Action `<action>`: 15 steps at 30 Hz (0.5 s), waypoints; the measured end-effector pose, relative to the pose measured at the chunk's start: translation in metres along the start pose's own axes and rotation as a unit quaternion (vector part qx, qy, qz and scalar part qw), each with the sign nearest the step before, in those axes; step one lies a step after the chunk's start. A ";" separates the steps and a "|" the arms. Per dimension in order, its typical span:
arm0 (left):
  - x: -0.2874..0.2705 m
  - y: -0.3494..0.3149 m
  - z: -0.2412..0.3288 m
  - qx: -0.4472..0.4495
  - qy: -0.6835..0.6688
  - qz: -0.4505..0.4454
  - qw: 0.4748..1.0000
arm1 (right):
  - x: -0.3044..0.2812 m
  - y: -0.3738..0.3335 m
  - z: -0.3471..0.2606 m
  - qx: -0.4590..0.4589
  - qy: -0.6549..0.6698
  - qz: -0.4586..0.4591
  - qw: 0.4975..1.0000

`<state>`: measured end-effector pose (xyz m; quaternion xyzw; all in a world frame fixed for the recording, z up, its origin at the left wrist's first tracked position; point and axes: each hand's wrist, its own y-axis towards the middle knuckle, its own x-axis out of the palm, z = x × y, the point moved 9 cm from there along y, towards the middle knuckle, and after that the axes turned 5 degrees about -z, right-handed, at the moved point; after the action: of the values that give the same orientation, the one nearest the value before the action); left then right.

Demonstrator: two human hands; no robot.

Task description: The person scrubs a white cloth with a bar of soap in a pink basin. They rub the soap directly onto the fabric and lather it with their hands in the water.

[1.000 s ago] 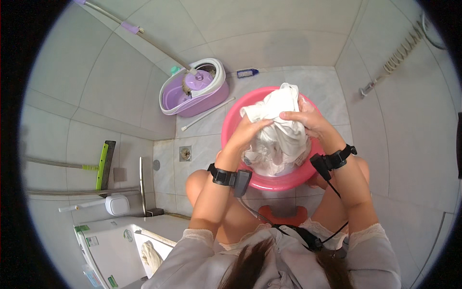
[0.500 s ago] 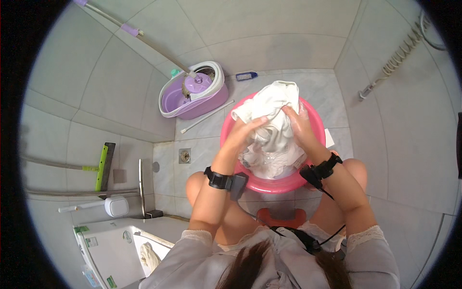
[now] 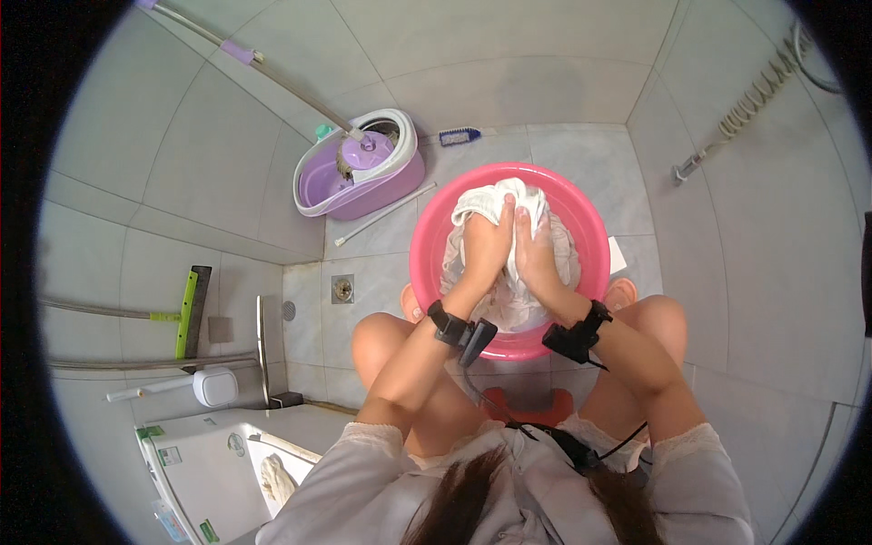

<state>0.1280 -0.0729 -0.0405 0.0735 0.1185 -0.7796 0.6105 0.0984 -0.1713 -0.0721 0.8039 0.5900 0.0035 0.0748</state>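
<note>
A pink basin [image 3: 597, 272] stands on the tiled floor between my knees. In it lies a wet heap of pale fabric [image 3: 513, 313] in cloudy water. My left hand [image 3: 489, 243] and my right hand [image 3: 534, 250] are side by side over the basin, both closed on a white cloth [image 3: 481, 202]. The cloth bunches up between my palms, and part of it spreads out beyond my fingertips. Its lower folds merge with the heap, so where it ends is hidden. Each wrist wears a black strap with a small device.
A purple mop bucket [image 3: 377, 186] with a mop stands at the far left, a white rod [image 3: 386, 214] beside it. Behind the basin lies a blue brush [image 3: 460, 136]. A floor drain [image 3: 342, 289] is left of me. A green squeegee [image 3: 188, 313] leans at the left wall. A coiled hose [image 3: 745, 113] hangs right.
My hands have come closer together and gone down with the white cloth into the basin. The cloth was raised and spread over the far rim; now it is gathered between my palms.
</note>
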 end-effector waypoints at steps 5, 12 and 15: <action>0.011 -0.028 0.046 0.261 0.207 0.099 0.938 | -0.009 0.021 0.039 0.149 0.226 -0.026 0.962; 0.006 -0.016 0.020 0.101 0.166 0.011 0.981 | -0.023 0.007 0.003 0.096 0.026 0.060 0.993; 0.016 -0.035 0.042 0.281 0.253 0.085 0.922 | -0.022 0.025 0.028 0.162 0.205 0.047 0.964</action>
<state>0.0911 -0.0918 -0.0009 0.4471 0.0382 -0.6814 0.5783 0.1177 -0.2023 -0.0945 0.8142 0.5469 0.0764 -0.1791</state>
